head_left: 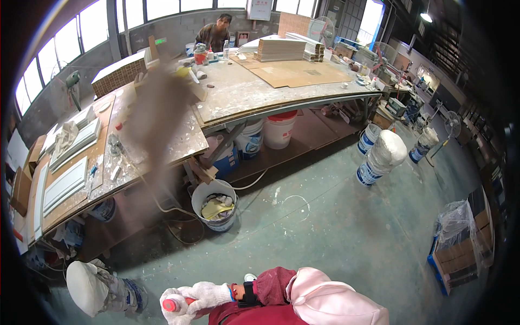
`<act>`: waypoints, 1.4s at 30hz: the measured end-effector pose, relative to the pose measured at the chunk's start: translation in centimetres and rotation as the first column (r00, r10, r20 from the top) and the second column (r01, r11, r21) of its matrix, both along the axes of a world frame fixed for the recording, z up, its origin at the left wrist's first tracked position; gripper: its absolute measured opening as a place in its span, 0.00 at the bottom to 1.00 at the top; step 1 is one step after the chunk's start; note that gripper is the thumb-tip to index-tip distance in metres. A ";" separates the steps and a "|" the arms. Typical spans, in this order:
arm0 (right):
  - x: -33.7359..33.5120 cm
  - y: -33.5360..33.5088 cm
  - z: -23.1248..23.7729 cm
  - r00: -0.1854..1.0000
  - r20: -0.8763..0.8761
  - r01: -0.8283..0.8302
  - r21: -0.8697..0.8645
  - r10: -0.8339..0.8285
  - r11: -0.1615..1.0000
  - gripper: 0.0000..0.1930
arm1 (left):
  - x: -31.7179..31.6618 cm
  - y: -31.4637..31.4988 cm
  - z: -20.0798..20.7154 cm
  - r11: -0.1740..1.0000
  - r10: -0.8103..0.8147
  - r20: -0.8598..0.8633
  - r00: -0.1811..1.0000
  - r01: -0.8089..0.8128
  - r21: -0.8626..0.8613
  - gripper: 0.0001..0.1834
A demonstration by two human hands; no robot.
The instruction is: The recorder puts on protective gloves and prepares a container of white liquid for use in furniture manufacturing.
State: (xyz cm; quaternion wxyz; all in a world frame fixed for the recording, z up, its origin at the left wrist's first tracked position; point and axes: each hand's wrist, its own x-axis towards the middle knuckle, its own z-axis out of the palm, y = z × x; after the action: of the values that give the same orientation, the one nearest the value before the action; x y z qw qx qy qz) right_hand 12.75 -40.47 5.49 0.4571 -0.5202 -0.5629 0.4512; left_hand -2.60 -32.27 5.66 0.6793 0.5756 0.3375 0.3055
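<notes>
At the bottom edge, both my hands wear white knit gloves and meet over a small red-capped bottle (170, 305). My right hand (210, 295) reaches in from the right, with a dark watch and a red sleeve at the wrist, and its fingers close around the bottle. My left hand (174, 318) sits just under the cap at the frame's lower edge, mostly cut off, and also grips the bottle. The bottle's body is hidden by the gloves.
A long paint-spattered workbench (238, 92) runs along the left and back with white panels (65, 184), stacked boards (281, 49) and cardboard. Buckets (215, 206) and tied white sacks (387, 151) stand on the green floor. A person (214, 33) stands behind the bench. A brown blur (157, 119) smears the view.
</notes>
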 end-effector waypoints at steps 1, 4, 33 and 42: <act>0.1 0.0 0.1 1.000 -0.005 -0.011 0.000 0.011 1.000 0.39 | 0.0 0.1 0.0 1.000 -0.014 0.008 1.000 0.014 0.006 0.41; 0.2 0.2 0.3 1.000 -0.006 -0.028 -0.007 0.028 1.000 0.38 | 0.0 -0.1 0.7 0.999 0.016 -0.026 1.000 -0.015 0.045 0.41; 0.9 0.6 1.8 0.977 0.164 -0.103 -0.192 0.135 0.976 0.39 | -0.4 -0.4 3.6 0.948 0.009 -0.243 0.970 0.069 0.311 0.31; -0.1 0.5 2.2 0.993 0.118 -0.013 -0.143 0.030 0.990 0.19 | -1.4 -0.4 2.8 0.948 0.020 -0.253 0.967 0.062 0.311 0.33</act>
State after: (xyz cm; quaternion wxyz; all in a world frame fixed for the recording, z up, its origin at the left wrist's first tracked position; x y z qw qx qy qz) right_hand 12.61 -39.94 7.69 0.3792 -0.5715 -0.5614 0.4630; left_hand -4.03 -32.71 8.48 0.5328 0.7147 0.3620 0.2724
